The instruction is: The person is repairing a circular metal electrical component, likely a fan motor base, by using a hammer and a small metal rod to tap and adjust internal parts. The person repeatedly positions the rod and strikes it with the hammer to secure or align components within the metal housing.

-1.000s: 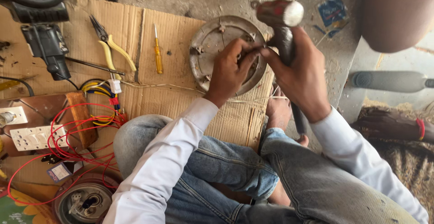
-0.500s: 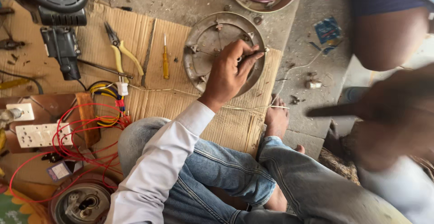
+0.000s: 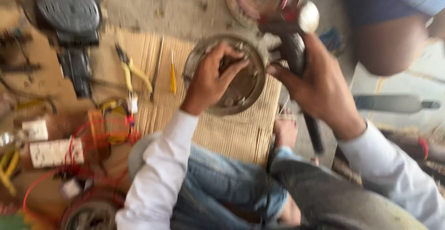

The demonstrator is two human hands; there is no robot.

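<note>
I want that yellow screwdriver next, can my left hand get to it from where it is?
Probably yes. The left hand rests on the round metal plate, and the screwdriver lies just beside it on the cardboard, with nothing between them. The hand would have to let go of the plate first.

No screens, signs or labels readable; frame is motion-blurred. Only candidates: 2 white rectangular boxes, a small one [image 3: 35, 129] and a longer one [image 3: 55, 152], left of the red wire tangle [image 3: 99, 139]. Can't tell if they're packaging.

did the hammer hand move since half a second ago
Yes. The right hand swung in from the right with the hammer, now beside the round metal housing.
</note>
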